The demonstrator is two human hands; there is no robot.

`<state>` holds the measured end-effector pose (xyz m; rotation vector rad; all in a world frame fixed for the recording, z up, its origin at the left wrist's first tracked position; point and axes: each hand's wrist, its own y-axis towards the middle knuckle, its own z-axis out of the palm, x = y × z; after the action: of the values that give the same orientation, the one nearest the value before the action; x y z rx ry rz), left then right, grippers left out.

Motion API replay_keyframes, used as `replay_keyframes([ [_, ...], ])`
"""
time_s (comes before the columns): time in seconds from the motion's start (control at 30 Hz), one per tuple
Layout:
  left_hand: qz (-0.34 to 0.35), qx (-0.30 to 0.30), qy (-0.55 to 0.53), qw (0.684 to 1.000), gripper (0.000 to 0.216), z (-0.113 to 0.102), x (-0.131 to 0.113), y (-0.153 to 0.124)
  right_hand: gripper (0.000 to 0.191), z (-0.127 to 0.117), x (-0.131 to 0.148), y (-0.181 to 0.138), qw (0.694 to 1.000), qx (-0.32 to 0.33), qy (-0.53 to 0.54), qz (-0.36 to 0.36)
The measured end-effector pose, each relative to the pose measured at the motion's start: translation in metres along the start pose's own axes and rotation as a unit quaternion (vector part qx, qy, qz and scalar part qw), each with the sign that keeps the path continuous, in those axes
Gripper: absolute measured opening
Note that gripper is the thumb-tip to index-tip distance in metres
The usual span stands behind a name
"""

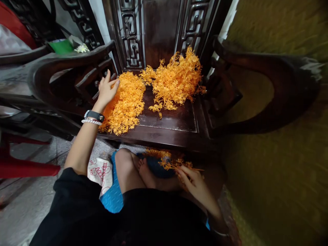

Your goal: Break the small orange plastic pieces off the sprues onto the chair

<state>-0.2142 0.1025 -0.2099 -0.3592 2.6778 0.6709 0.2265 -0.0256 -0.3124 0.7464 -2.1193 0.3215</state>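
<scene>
On the dark wooden chair seat point(166, 126) lie two heaps of orange, curly, flower-like pieces. My left hand point(106, 89) is at the far left edge of the left heap point(128, 102), fingers apart, with nothing seen in it. The right heap point(179, 80) is looser and rests against the chair back, with a few stray pieces in front. Low over my lap, my right hand point(189, 177) pinches an orange stem piece point(167, 165) with curly ends; its thin stem sticks out past the fingers to the right.
Curved armrests point(282, 85) flank the seat. More orange bits point(156, 152) lie under the chair's front edge. A white cloth with red drawings point(101, 171) and a blue mat point(112, 198) are by my legs. A red stool point(28, 167) stands left; a yellowish wall point(276, 191) is right.
</scene>
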Motion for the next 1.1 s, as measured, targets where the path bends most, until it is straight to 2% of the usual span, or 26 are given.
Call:
replay_keyframes([
  [0.1,0.056,-0.046,0.003,0.997,0.062,-0.017,-0.033,-0.025,0.036,-0.006,0.006,0.009,1.0,-0.022,0.004,0.003],
  [0.2,0.155,0.016,-0.058,0.986,0.055,-0.025,-0.081,-0.074,0.033,-0.012,0.017,0.018,0.999,-0.027,0.009,-0.029],
  [0.23,0.192,0.053,-0.099,0.975,0.052,-0.024,-0.097,-0.095,0.031,-0.013,0.021,0.02,0.998,-0.02,0.016,-0.05],
  [0.3,0.284,0.194,-0.158,0.926,0.051,-0.017,-0.125,-0.138,0.027,-0.015,0.029,0.025,0.995,0.001,0.035,-0.094],
  [0.37,0.357,0.307,-0.156,0.868,0.052,-0.008,-0.145,-0.178,0.025,-0.016,0.035,0.027,0.99,0.02,0.05,-0.129],
  [0.4,0.365,0.34,-0.142,0.855,0.045,-0.005,-0.151,-0.193,0.025,-0.016,0.038,0.028,0.989,0.033,0.052,-0.138],
  [0.5,0.333,0.381,-0.09,0.858,0.032,-0.006,-0.156,-0.222,0.027,-0.019,0.042,0.026,0.984,0.074,0.038,-0.158],
  [0.73,0.299,0.402,-0.051,0.864,0.034,-0.026,-0.145,-0.243,0.032,-0.022,0.038,0.018,0.965,0.16,-0.011,-0.207],
  [0.87,0.274,0.391,-0.078,0.875,0.038,-0.027,-0.143,-0.26,0.035,-0.021,0.038,0.016,0.957,0.196,-0.007,-0.212],
  [1.0,0.245,0.404,-0.121,0.873,0.041,-0.03,-0.145,-0.273,0.035,-0.018,0.039,0.016,0.955,0.224,-0.015,-0.192],
  [1.1,0.198,0.4,-0.224,0.867,0.039,-0.013,-0.132,-0.278,0.035,-0.016,0.032,0.017,0.965,0.204,-0.036,-0.163],
])
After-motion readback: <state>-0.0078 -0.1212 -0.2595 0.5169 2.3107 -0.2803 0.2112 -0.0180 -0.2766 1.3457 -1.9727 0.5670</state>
